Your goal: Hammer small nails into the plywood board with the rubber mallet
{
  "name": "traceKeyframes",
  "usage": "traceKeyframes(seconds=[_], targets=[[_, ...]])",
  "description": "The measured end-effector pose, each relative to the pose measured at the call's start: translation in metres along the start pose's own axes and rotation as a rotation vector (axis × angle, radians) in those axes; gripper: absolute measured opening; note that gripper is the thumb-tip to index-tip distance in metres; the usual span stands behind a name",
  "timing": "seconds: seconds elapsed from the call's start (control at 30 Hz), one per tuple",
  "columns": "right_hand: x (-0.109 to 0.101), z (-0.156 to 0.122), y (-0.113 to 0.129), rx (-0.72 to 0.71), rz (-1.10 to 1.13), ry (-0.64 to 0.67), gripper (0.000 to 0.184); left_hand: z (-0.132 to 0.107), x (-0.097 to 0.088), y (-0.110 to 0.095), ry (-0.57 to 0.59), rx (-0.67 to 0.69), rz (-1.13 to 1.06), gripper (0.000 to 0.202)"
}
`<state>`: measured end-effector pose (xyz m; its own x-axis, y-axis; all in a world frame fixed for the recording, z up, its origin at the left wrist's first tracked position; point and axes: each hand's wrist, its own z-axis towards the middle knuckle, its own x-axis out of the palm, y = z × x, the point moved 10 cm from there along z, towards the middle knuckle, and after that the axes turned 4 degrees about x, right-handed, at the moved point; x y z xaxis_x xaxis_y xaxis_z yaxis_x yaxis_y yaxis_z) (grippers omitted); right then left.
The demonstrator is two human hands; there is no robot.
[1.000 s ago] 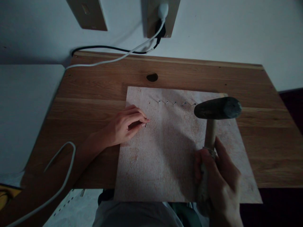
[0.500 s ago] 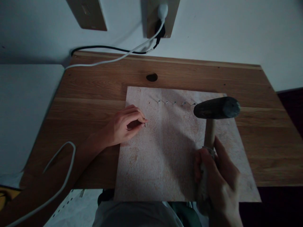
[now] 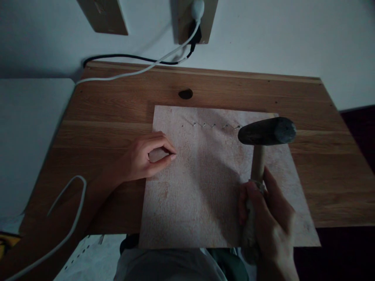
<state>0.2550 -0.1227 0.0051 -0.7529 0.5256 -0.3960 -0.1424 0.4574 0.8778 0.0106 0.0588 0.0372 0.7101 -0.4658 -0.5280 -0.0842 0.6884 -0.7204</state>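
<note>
A pale square board (image 3: 205, 195) lies on a wooden desk (image 3: 117, 105). My right hand (image 3: 268, 226) is wrapped round the wooden handle of a hammer (image 3: 265, 134), whose dark head hovers over the board's upper right. My left hand (image 3: 145, 156) rests on the board's left edge, thumb and forefinger pinched together; a small nail was between them a moment ago but is hard to see now. A row of several small nails (image 3: 215, 125) stands in the board near its far edge.
A white cable (image 3: 64, 230) loops over the desk's near left corner. White and black cables (image 3: 140, 64) run from a wall socket (image 3: 195, 19) along the desk's back. A dark hole (image 3: 185, 93) marks the desk behind the board. A white surface (image 3: 26, 132) adjoins on the left.
My left hand has drawn slightly left and curled more, and the nail at its fingertips is less visible. The hammer and right hand have barely shifted.
</note>
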Motion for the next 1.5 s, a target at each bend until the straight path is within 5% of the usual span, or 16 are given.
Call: traceKeyframes(seconds=[0.4,1.0,1.5], targets=[[0.001,0.001,-0.002,0.022,0.015,-0.008,0.049,0.005,0.009,-0.004,0.209,0.022,0.034,0.004],[0.000,0.000,-0.002,0.045,0.017,-0.016,0.054,0.003,0.007,0.000,0.125,0.059,0.019,0.016],[0.002,-0.005,0.000,0.096,0.012,-0.033,0.062,0.006,0.010,-0.001,0.170,0.058,0.040,0.023]])
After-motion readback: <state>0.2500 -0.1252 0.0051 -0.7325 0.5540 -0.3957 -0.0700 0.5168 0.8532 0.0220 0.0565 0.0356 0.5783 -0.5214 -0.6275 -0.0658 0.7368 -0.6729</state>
